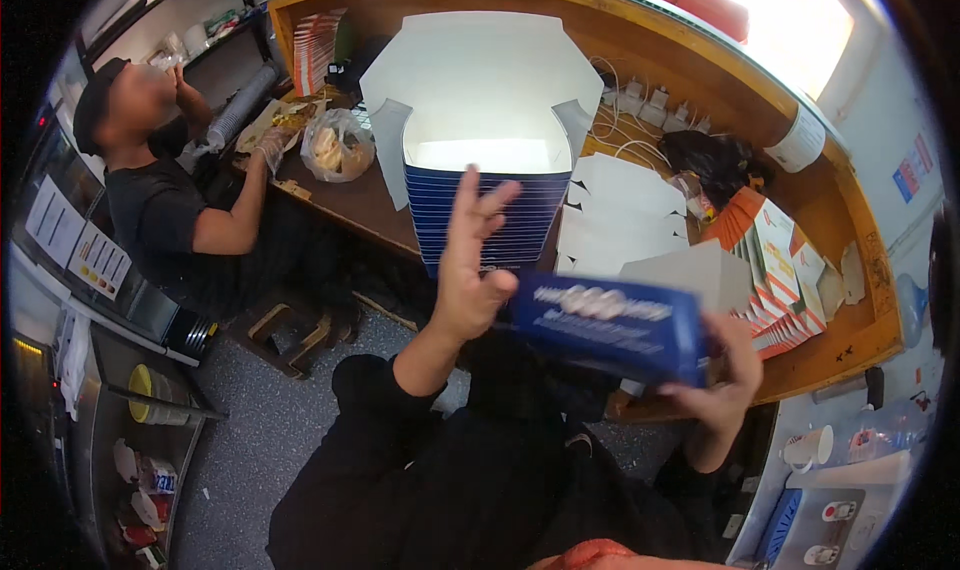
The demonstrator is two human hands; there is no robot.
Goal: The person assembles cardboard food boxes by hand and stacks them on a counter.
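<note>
I held a blue cardboard box (600, 325) in front of my chest, blurred in the view, its long side running from my left hand (470, 270) across to my right hand (725, 380); my left grip was wide open, fingers (480, 205) spread and pointing up, only the heel of the palm and the thumb touching the box's left end; my right grip was closed around the box's lower right corner, thumb under it and fingers behind it, though how tightly I could not tell; the box hung above the near edge of the wooden worktop (860, 340), not resting on it; just beyond my left hand stood a stack of nested blue boxes (490, 210) with their white lids standing open (480, 80); to the right of that stack lay flat white box blanks (620, 215), and further right a fanned pile of orange and white flat cartons (780, 260); a black bag (715, 160) and white cables (630, 120) lay near the back of the worktop; a clear plastic bag with food (338, 148) sat at the left end; beside it another person in a black shirt (155, 215) sat with one gloved hand (268, 148) on the worktop and the other raised to the face; a white mug (812, 448) stood on a lower surface at my right.
</note>
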